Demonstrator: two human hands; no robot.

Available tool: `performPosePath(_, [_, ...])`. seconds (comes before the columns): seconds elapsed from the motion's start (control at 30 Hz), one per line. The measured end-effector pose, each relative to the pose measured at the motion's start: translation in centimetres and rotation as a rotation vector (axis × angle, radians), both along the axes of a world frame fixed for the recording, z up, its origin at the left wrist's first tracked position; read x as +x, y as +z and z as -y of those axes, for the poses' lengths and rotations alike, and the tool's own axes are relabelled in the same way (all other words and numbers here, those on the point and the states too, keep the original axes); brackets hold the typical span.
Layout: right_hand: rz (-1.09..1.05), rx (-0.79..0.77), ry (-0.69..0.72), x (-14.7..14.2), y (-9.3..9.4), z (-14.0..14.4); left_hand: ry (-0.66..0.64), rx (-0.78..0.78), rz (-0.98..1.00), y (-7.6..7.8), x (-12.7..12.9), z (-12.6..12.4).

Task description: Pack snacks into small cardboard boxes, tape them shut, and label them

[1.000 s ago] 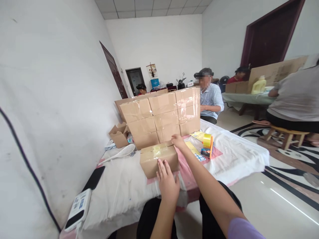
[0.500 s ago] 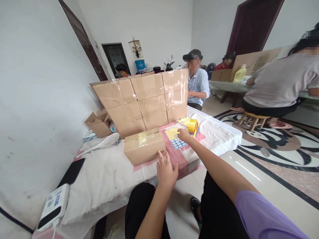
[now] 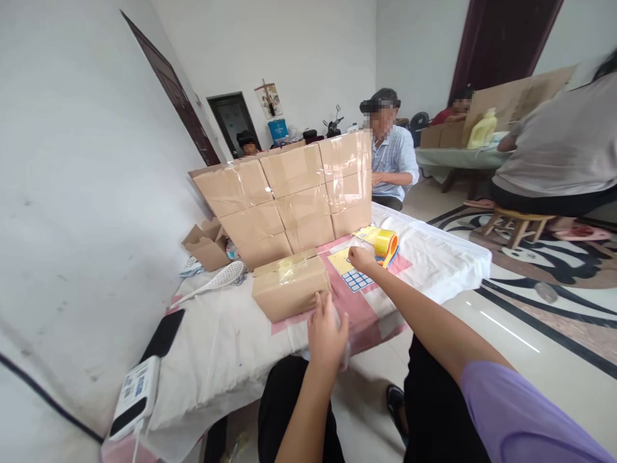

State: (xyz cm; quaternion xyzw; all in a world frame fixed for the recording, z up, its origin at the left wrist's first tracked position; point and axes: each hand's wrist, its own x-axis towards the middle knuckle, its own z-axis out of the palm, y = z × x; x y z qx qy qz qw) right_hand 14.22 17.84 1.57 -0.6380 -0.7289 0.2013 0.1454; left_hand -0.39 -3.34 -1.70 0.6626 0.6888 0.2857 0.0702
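The fingers of your left hand [image 3: 328, 331] are loosely bent and spread apart, with no visible grip on anything, and the closed cardboard box [image 3: 289, 288] lies just ahead of them and to their left; their tips overlap its lower right edge, though whether they touch it cannot be told. The fingers of your right hand [image 3: 362, 258] are curled in tight, beyond the box's right side and over the yellow-and-blue printed sheet [image 3: 355, 281]; whether they pinch anything is impossible to make out. Just to the right of that fist sits one yellow tape roll [image 3: 385, 243] with orange on it, its lower part partly covered by your wrist. Count nine boxes [image 3: 299, 196] stacked ahead of both sets of fingers, three rows of three, under clear tape that glints; the bottom row is partly hidden by the closed box. To the left of your left fingers, past the closed box, are one open box [image 3: 207, 245] and one white slotted paddle [image 3: 224, 276]; nearer you on that side are one black phone-like slab [image 3: 162, 335] and one white device [image 3: 132, 395] with a cord. Four other people show beyond your fingers: one mostly hidden behind the stack, one cut off at the right edge. Something pale beneath your left hand is too blurred to name.
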Motion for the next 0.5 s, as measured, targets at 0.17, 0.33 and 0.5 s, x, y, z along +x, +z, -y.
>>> performPosePath(0.17, [-0.288, -0.052, 0.181, 0.6, -0.8, 2.2, 0.053, 0.349, 0.118, 1.6, -4.1, 0.0])
performPosePath(0.33, [-0.580, -0.088, 0.328, -0.1, -2.2, 3.4, 0.390, 0.702, 0.104, 2.8, -9.4, -1.1])
performPosePath(0.5, [-0.778, -0.113, 0.446, -0.1, -2.4, 2.6, 0.418, 0.564, 0.506, 1.6, -11.5, -2.8])
